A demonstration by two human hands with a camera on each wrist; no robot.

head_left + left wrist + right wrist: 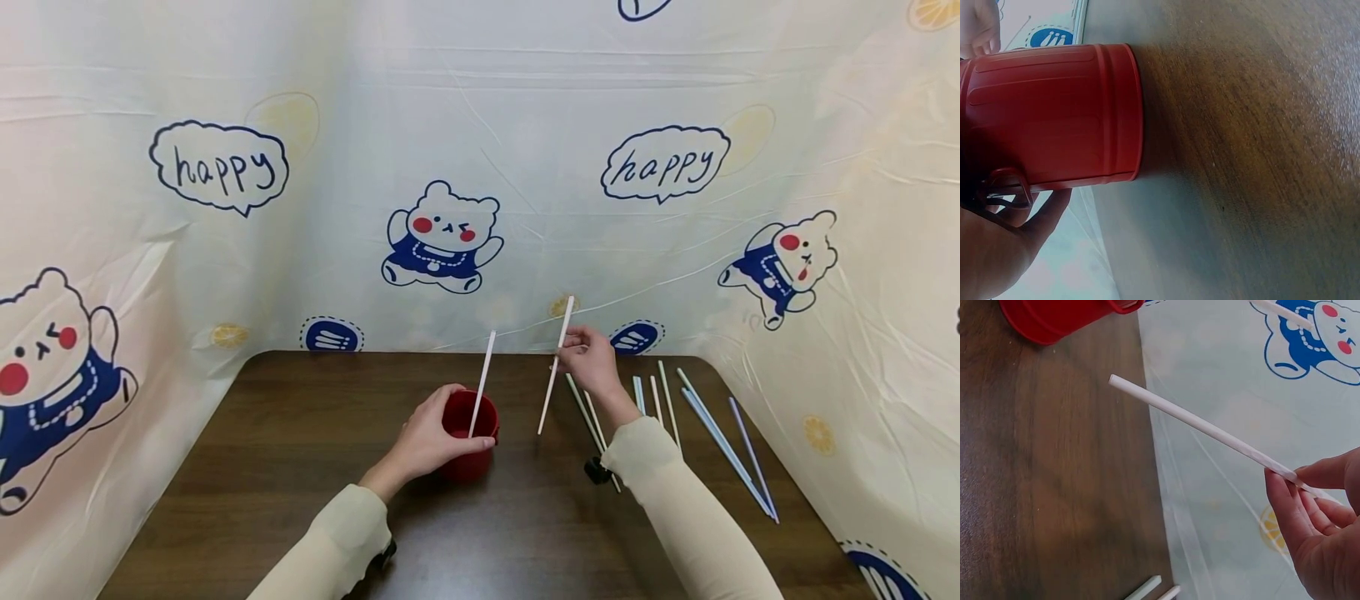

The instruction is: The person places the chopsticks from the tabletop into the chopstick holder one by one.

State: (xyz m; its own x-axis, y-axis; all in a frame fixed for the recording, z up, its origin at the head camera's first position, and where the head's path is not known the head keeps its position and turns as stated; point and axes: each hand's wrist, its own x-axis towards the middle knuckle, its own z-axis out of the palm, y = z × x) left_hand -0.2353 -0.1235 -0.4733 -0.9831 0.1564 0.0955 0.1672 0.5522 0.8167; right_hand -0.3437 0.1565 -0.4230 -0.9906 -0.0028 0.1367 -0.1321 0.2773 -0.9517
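Observation:
My left hand (429,435) grips a small red bucket (468,468) near its rim, thumb on the near side and fingers round the back. The left wrist view shows the bucket's ribbed wall (1054,119) and a handle lug, its base at the wooden tabletop. One whitish straw (484,373) leans upright inside it. To the right, my right hand (592,365) pinches a pale pink straw (550,396) between thumb and fingertips. Its lower end points down toward the table, apart from the bucket; in the right wrist view this straw (1191,425) is plainly visible.
Several pastel straws (708,421) lie on the right part of the dark wooden table (285,467), some partly hidden under my right arm. A purple straw (752,458) lies nearest the right edge. A printed cloth (360,167) hangs behind and at both sides.

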